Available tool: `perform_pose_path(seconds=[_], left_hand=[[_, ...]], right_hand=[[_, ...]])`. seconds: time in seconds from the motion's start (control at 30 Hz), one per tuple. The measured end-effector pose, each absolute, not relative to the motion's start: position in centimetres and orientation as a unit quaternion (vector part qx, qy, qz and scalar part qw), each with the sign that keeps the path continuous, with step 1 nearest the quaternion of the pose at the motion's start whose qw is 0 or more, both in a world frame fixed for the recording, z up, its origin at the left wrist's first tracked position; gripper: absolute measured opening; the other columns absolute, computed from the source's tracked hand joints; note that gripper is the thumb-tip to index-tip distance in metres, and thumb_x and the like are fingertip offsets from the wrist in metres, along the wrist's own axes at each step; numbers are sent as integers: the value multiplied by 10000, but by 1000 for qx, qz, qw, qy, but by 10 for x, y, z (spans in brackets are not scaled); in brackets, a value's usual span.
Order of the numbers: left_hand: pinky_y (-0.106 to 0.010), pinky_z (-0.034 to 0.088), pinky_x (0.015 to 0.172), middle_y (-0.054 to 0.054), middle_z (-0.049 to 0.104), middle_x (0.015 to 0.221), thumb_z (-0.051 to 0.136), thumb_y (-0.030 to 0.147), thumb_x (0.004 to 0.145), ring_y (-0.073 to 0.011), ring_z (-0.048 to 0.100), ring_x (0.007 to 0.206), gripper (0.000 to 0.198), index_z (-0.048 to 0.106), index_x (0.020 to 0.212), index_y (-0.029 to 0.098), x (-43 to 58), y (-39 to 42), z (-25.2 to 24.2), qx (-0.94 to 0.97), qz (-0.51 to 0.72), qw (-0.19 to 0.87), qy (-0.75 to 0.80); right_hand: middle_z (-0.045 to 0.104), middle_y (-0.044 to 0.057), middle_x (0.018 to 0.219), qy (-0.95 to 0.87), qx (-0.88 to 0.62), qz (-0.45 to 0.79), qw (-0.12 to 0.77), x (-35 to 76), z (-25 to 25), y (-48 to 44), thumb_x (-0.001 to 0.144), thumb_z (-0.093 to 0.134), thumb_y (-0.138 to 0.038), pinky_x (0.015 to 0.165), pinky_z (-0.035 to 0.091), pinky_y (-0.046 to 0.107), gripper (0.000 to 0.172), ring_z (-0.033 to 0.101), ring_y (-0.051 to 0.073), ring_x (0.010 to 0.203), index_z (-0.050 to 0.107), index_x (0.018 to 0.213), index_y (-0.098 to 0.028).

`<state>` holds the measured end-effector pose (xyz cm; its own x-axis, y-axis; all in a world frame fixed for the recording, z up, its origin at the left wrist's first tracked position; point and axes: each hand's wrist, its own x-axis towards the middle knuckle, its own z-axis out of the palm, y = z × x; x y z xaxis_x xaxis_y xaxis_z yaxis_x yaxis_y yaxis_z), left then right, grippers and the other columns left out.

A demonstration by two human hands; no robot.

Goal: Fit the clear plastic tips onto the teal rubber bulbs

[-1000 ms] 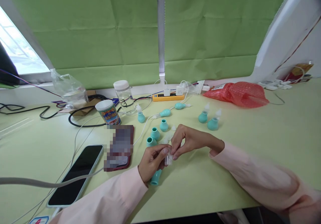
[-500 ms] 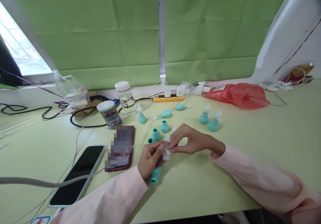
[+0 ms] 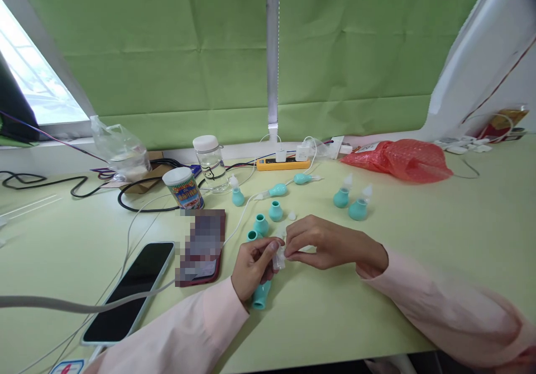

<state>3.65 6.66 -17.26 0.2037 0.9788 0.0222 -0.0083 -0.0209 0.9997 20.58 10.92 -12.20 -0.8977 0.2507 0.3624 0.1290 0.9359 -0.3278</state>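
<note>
Clear jar (image 3: 214, 176) w/ white lid at back, contents hard to tell; printed tub (image 3: 185, 192) nr it, lid on, inside hidden. Clear bag (image 3: 119, 146) farther L has smth pale in it; red bag (image 3: 404, 161) at back R, contents unclear. Teal bulbs (image 3: 261, 226): three stand mouth up in a slanting line just beyond L hand (image 3: 254, 263), one lies on near side of it, open end twd near edge; insides too dark to read. Tipped bulbs (image 3: 358, 209): two off to R, one upright nr jar, two lying nr power strip (image 3: 285, 166). Clear plastic piece (image 3: 278, 259) is btwn the hands: L hand pinches it w/ thumb & fingers; R hand (image 3: 316, 241) has thumb & fingertips drawn in at its R side, can't tell if they grip. Counter (image 3: 330, 318) near edge runs under forearms; more room to R of hands, L side tight w/ black phone (image 3: 132, 287), red-cased phone (image 3: 205, 245) & grey cable (image 3: 62, 305). Vs 0.5 s ago: R wrist a bit farther R & lower, white tip (image 3: 292, 215) beyond it shows more fully, L hand abt same.
</note>
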Motion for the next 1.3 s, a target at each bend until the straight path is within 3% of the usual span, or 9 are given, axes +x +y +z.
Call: perform_pose_path(seconds=[0.17, 0.47, 0.6, 0.8, 1.07, 1.3], left_hand=[[-143, 234, 292, 42, 441, 445, 488, 401, 743, -34, 353, 311, 374, 586, 927, 90, 37, 67, -172, 556, 465, 524, 448], [-157, 319, 303, 39, 446, 487, 475, 410, 744, -61, 403, 358, 375, 566, 953, 113, 40, 64, -175, 559, 486, 471, 479], [-161, 334, 328, 33, 452, 512, 444, 380, 772, -61, 412, 370, 347, 556, 972, 119, 39, 64, -178, 593, 473, 436, 485], [-176, 353, 351, 27, 457, 522, 435, 377, 776, -76, 428, 387, 356, 542, 1000, 121, 37, 65, -184, 610, 453, 414, 501], [-214, 402, 508, 21, 537, 480, 413, 331, 799, -111, 501, 453, 281, 539, 964, 140, 33, 67, -181, 672, 449, 303, 505], [-213, 414, 512, 2, 580, 538, 404, 324, 802, -114, 535, 469, 250, 533, 935, 157, 34, 63, -182, 684, 430, 288, 514]], right_hand=[[561, 35, 720, -964, -132, 113, 203, 205, -120, 109, 815, 395, -172, 606, 370, 236, 134, 487, 111, 687, 525, 798, -146], [537, 29, 736, -934, -156, 214, 240, 203, -131, 123, 793, 422, -177, 563, 418, 213, 73, 478, 101, 666, 489, 801, -150], [536, 29, 722, -925, -170, 226, 255, 201, -134, 125, 796, 422, -201, 511, 419, 198, 82, 480, 113, 696, 492, 790, -158], [533, 21, 750, -905, -211, 225, 294, 209, -123, 131, 792, 432, -196, 546, 424, 201, 79, 485, 95, 679, 500, 797, -158], [550, 16, 640, -965, -206, 84, 137, 205, -141, 133, 704, 478, -99, 592, 371, 238, 114, 458, 135, 704, 577, 702, -156], [514, 26, 603, -973, -197, 14, 116, 202, -155, 139, 687, 485, -108, 572, 334, 235, 124, 446, 144, 704, 592, 648, -156]])
